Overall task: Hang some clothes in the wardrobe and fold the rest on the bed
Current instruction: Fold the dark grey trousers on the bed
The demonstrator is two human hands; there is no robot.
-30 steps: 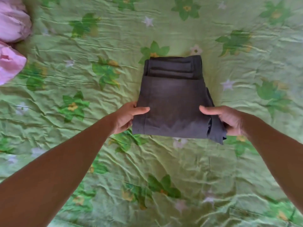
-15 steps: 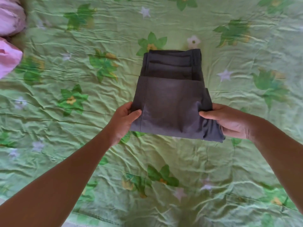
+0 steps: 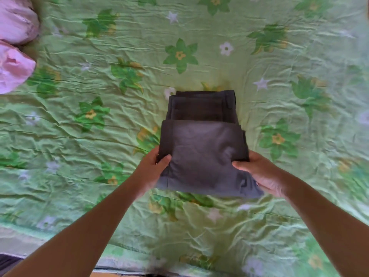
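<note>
Thumb on top, the left hand (image 3: 153, 168) pinches the left side of a folded dark garment (image 3: 201, 148); the right hand (image 3: 259, 174) grips its right side likewise. The bundle sits mid-bed, towards the near edge of the green floral sheet (image 3: 99, 136). Uneven lifting could slide the stacked layers apart, undoing the fold.

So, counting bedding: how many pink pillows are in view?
2: the upper pink pillow at the frame's top-left corner, the lower pink pillow right below it; more may lie out of view.
</note>
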